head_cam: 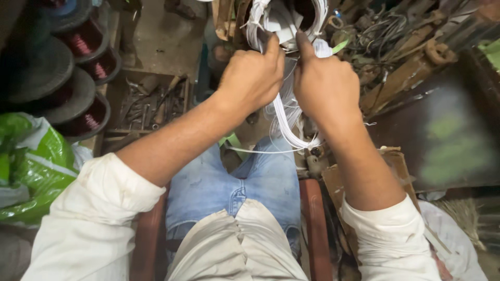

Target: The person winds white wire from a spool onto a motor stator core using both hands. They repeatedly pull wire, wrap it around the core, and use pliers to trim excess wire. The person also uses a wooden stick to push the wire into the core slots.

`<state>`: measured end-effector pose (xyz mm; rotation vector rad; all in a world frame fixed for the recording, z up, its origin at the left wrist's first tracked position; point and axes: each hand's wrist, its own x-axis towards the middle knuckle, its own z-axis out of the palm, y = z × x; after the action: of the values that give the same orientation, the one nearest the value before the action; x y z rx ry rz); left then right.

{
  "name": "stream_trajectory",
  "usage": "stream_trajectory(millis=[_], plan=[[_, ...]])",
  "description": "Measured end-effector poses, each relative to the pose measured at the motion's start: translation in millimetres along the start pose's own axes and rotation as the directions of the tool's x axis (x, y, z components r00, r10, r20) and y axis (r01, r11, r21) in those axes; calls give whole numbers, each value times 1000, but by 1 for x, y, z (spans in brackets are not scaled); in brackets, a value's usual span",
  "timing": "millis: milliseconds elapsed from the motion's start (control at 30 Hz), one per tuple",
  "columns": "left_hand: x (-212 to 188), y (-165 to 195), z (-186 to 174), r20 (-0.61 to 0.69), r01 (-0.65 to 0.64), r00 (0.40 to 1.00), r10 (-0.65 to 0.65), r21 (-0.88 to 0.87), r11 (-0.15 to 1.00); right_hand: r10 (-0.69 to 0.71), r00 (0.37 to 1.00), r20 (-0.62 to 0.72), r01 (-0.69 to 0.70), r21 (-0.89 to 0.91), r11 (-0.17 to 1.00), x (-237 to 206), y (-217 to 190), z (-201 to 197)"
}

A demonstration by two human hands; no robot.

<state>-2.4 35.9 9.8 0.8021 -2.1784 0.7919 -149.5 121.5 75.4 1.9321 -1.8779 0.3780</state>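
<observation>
Gripping white cord bundle [285,112] between left hand [252,78], right hand [324,86].

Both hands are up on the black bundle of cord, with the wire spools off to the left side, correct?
Not quite: the bundle of cord is white, not black, as the head view shows. The left hand and right hand do grip it, and the wire spools sit at left.

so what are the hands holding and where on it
Both hands grip a bundle of white cord at its upper end: the left hand with its thumb pressed on top, the right hand beside it. The rest hangs in a loop.
</observation>
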Motion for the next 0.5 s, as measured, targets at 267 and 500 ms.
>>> stream_trajectory(millis=[267, 500], plan=[[6, -14, -7, 61, 94, 994, -86, -155, 983, -83, 993, 84, 94, -141, 985, 34, 2, 6], [-21, 9, -37, -38, 157, 986, -163, -122, 980, -260, 963, -64, 267, 138, 954, -20, 15, -40]])
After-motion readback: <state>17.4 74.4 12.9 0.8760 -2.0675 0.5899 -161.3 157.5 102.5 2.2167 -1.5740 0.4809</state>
